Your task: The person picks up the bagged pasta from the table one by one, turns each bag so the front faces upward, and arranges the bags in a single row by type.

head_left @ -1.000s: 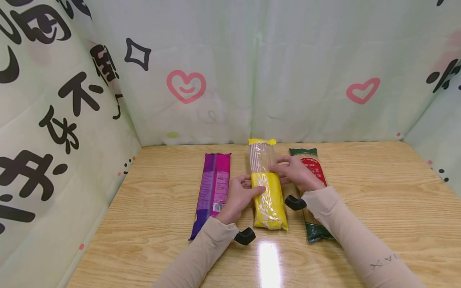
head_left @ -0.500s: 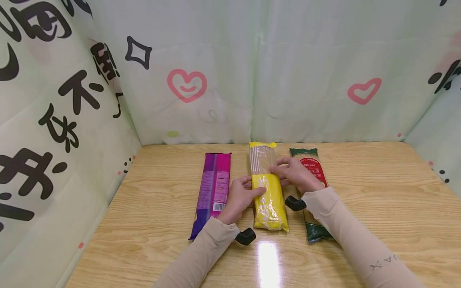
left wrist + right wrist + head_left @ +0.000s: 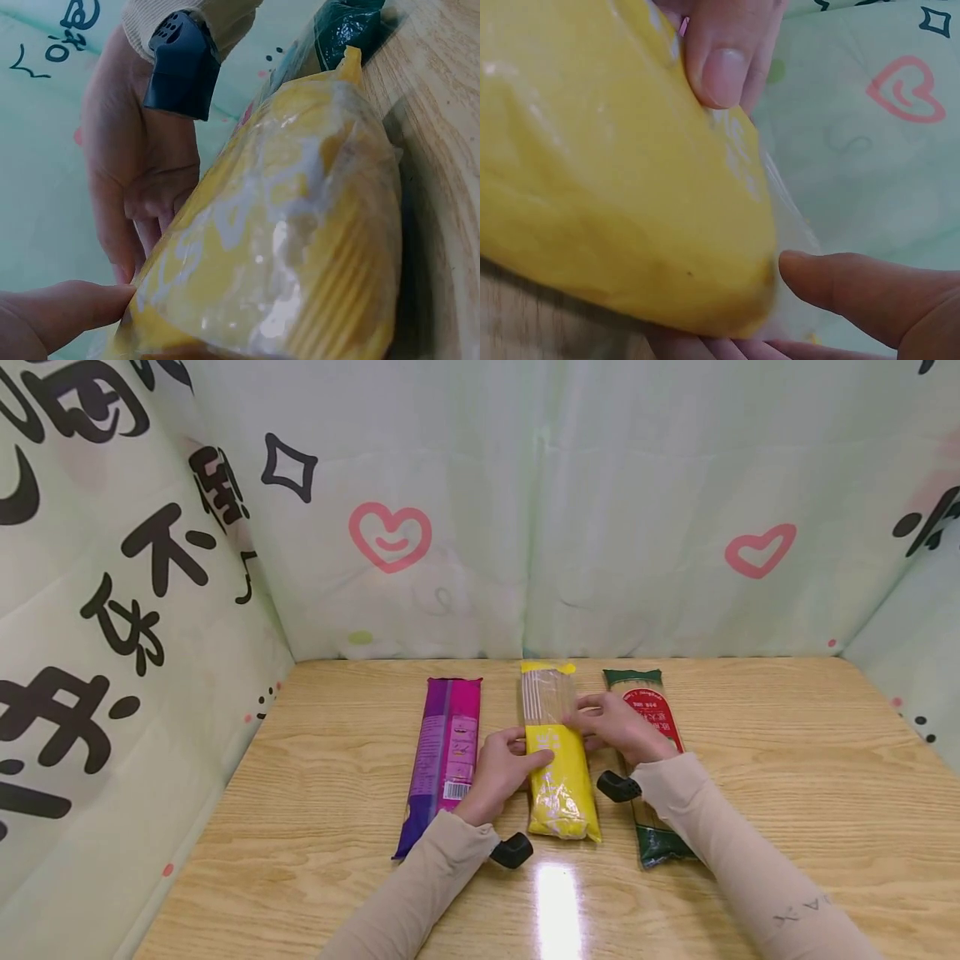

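A yellow pasta packet [image 3: 562, 793], with a clear upper part showing long pale strands, stands lengthwise between my hands in the head view. My left hand [image 3: 501, 772] grips its left edge, thumb on the front and fingers behind. At the right edge, my right hand [image 3: 624, 727] holds it with thumb in front and fingers partly hidden underneath. In the left wrist view, white letters and ridges show on the yellow wrapper [image 3: 285, 225]. The right wrist view has the left thumb [image 3: 724, 75] pressing the packet and the right thumb [image 3: 840, 289] against its edge.
To the left lies a purple and pink packet [image 3: 442, 752] with a barcode. A green-ended spaghetti packet [image 3: 663, 847] with a red label lies on the right, partly under the right forearm. A printed curtain [image 3: 615, 527] rises behind the wooden table [image 3: 810, 760].
The far end of the yellow pasta packet has sunk slightly, down and toward me. Both hands keep their hold and have barely shifted. The other packets stay in place.
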A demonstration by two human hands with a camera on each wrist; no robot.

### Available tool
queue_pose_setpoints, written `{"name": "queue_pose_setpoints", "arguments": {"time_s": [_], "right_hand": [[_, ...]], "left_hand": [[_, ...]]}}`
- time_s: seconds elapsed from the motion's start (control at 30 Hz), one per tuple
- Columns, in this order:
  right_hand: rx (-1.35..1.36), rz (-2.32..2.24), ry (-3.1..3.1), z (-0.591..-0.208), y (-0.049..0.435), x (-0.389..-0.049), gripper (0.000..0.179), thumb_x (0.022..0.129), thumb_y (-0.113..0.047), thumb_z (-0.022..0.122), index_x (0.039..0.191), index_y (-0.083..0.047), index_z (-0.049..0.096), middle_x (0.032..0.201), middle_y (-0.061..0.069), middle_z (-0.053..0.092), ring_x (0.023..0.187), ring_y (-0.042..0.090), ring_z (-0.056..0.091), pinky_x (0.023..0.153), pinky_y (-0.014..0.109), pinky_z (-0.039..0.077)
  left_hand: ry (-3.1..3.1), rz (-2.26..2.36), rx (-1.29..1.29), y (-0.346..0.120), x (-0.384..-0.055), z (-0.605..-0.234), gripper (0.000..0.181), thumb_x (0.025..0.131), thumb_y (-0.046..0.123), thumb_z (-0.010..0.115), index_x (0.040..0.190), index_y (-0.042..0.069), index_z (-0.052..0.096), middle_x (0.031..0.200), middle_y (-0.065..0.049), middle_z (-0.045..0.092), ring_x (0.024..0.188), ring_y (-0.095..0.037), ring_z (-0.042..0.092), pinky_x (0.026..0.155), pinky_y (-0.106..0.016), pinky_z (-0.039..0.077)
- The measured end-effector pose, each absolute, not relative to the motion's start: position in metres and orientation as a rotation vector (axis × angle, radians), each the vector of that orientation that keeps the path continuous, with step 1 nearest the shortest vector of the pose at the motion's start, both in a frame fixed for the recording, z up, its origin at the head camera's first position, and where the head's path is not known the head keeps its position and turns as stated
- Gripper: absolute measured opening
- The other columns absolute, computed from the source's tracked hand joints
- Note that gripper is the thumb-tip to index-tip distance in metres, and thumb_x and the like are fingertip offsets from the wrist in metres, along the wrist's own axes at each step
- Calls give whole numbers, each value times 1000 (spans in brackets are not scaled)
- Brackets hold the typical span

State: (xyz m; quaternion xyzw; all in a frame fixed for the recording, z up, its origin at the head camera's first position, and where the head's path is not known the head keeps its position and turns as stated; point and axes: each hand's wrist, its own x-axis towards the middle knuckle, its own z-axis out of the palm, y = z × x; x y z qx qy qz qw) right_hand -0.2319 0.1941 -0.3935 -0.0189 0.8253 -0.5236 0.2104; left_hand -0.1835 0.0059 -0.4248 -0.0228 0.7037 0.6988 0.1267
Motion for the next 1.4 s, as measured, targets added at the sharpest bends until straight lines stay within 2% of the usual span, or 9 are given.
{"name": "queue_pose_setpoints", "arguments": {"time_s": [0.1,0.37,0.5,0.6,0.73,0.83,1.13,1.4], "right_hand": [[-103,-1431,2291,-393,197,-232,56,91,-22,59,133,8,37,126,28,49,99,31,61,82,41,51],[-106,-1361,2326,-388,202,-232,54,89,-25,60,130,6,43,127,26,49,97,29,63,87,41,48],[-133,-1396,2330,-382,203,-232,51,91,-21,58,130,7,42,130,25,46,104,32,58,89,42,47],[-166,-1425,2328,-378,200,-231,51,92,-19,56,132,7,39,132,25,43,110,35,54,91,44,45],[-191,-1474,2300,-373,193,-231,53,91,-18,57,134,7,37,133,24,41,113,36,50,92,45,44],[-200,-1502,2279,-372,185,-232,54,91,-18,58,134,6,37,131,24,43,111,36,52,91,44,45],[-270,-1553,2240,-371,166,-231,51,91,-17,58,133,6,39,129,24,47,108,35,55,89,43,47],[-299,-1573,2225,-371,151,-231,50,91,-17,58,132,6,40,126,23,49,106,34,56,88,41,48]], "left_hand": [[2039,2026,-54,5,-185,-426,40,80,12,71,115,-1,58,91,-9,65,75,-18,65,62,-31,55],[2101,2006,-28,-5,-190,-422,43,81,8,68,121,-1,55,101,-12,62,78,-17,63,63,-32,55],[2160,2018,-3,-13,-192,-415,41,80,4,67,119,0,57,103,-14,60,78,-21,63,64,-37,55],[2189,2018,33,-19,-192,-411,40,80,4,66,118,0,58,103,-15,61,81,-26,64,65,-39,55],[2233,1986,72,-27,-192,-406,39,80,5,66,118,-1,58,106,-17,61,83,-27,64,66,-39,55],[2249,1972,84,-35,-192,-404,39,81,7,66,119,-1,58,108,-19,60,83,-23,65,67,-38,55],[2283,1997,90,-59,-191,-400,35,82,7,65,116,4,60,112,-20,58,86,-25,64,70,-40,55],[2444,1918,84,-79,-190,-398,34,81,9,68,114,3,62,107,-14,63,91,-21,62,73,-29,53]]}}
